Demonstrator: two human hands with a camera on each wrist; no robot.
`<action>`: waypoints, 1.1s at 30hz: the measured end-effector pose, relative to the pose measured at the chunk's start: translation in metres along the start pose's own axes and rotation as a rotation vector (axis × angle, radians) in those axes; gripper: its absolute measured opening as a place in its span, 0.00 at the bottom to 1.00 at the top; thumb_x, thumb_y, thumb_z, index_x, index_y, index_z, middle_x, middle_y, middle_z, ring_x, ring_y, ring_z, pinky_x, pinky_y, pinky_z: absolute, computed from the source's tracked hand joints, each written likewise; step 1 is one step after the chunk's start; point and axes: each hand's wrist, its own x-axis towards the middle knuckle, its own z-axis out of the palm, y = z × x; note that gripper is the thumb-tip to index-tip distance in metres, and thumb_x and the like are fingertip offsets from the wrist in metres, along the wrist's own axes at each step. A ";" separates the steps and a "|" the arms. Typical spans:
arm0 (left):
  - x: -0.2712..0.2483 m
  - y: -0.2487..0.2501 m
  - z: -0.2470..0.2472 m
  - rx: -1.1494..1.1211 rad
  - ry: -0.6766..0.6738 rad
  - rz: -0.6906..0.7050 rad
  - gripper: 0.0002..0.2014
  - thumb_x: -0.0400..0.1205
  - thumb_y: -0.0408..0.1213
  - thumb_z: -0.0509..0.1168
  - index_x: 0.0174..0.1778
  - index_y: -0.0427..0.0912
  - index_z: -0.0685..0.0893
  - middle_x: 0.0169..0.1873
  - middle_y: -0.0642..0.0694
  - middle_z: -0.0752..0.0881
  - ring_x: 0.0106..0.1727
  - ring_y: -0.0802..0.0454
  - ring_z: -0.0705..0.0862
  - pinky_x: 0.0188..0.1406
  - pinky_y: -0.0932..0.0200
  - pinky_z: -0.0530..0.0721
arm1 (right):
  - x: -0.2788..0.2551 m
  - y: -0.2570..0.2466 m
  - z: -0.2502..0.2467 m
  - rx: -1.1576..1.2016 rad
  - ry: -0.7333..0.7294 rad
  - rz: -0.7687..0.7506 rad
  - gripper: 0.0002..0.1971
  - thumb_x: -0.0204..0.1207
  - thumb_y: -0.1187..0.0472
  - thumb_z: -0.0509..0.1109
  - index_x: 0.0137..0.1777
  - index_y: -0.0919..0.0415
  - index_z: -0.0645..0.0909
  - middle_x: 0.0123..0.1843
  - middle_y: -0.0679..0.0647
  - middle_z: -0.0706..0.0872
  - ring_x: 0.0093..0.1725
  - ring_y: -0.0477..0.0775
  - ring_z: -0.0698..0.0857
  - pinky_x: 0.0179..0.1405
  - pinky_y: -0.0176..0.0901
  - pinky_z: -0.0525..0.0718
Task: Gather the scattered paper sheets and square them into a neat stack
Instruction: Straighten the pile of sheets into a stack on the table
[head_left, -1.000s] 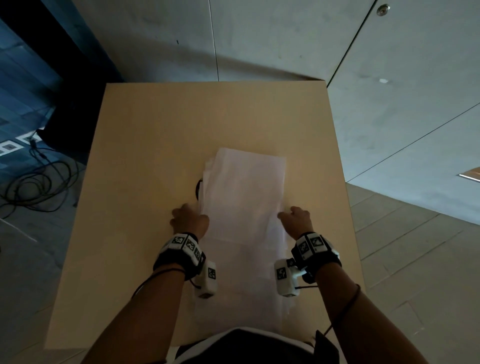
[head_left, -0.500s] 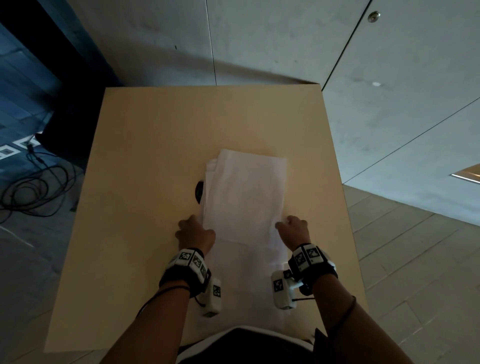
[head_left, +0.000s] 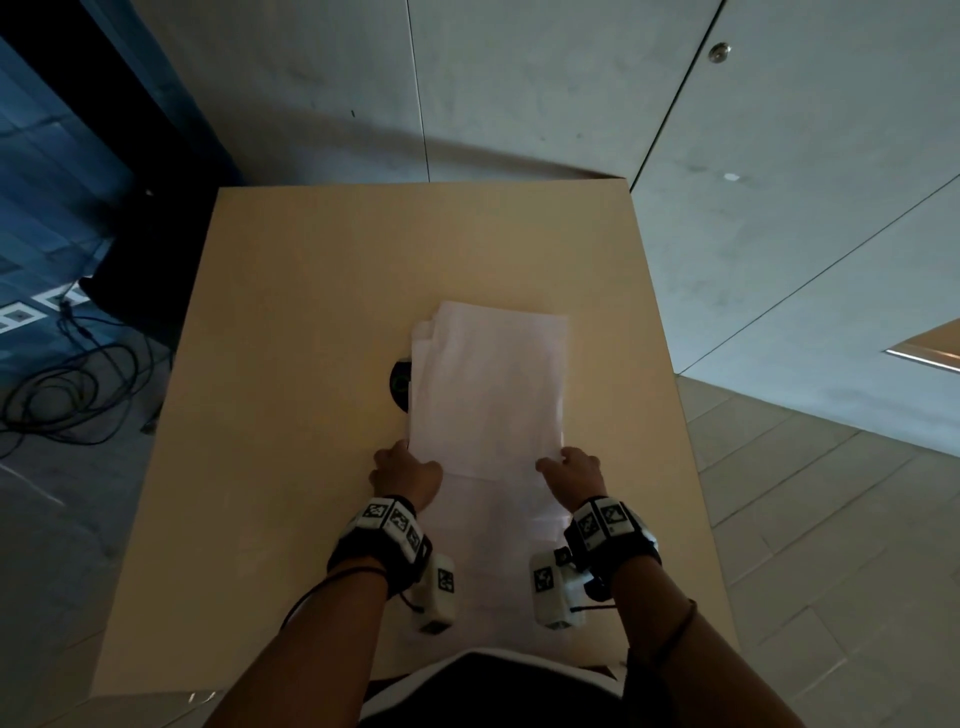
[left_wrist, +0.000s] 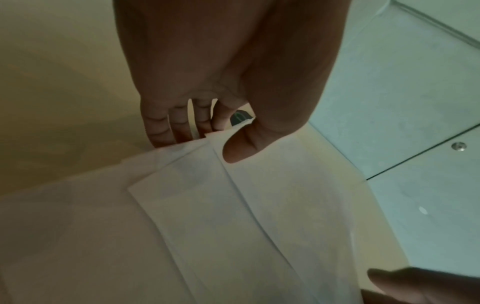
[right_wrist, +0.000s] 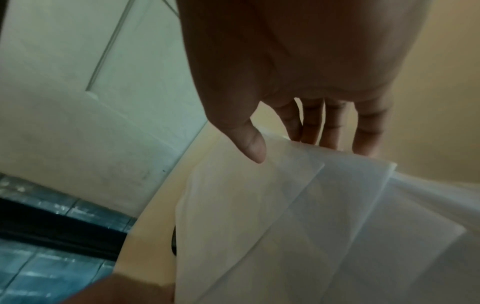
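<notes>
Paper sheets (head_left: 488, 395) lie mid-bench (head_left: 291, 322), overlapped, edges uneven. Left hand (head_left: 406, 474) and right hand (head_left: 571, 470) each pinch a side edge (thumb on top, fingers under), likely to draw sheets into alignment.

We have drawn both hands, left hand (head_left: 406, 475) and right hand (head_left: 570, 474), with the paper sheets (head_left: 488, 384), toward the table's (head_left: 291, 364) near edge.

Light wooden table (head_left: 291, 364), its black round grommet (head_left: 400, 385); tangled black cables (head_left: 62, 395) on tiled floor (head_left: 810, 519).
</notes>
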 end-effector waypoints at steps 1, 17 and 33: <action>0.000 -0.004 -0.003 0.008 0.008 -0.007 0.29 0.79 0.41 0.60 0.77 0.41 0.67 0.73 0.35 0.66 0.71 0.30 0.68 0.70 0.45 0.70 | 0.001 0.001 -0.003 -0.007 0.007 0.009 0.31 0.76 0.50 0.66 0.77 0.65 0.70 0.74 0.66 0.68 0.73 0.70 0.72 0.74 0.58 0.72; -0.023 -0.059 0.003 0.003 0.092 -0.099 0.31 0.76 0.41 0.63 0.75 0.38 0.67 0.72 0.34 0.67 0.69 0.30 0.71 0.69 0.46 0.72 | -0.016 0.038 -0.003 -0.037 0.044 0.036 0.34 0.75 0.51 0.66 0.79 0.64 0.65 0.77 0.64 0.66 0.75 0.71 0.71 0.75 0.59 0.72; -0.024 -0.051 0.006 -0.309 0.165 0.039 0.27 0.82 0.36 0.63 0.79 0.38 0.69 0.76 0.37 0.74 0.74 0.37 0.74 0.74 0.51 0.70 | -0.020 0.049 0.005 0.234 -0.114 0.042 0.18 0.76 0.55 0.70 0.63 0.61 0.80 0.59 0.60 0.83 0.56 0.61 0.83 0.54 0.55 0.88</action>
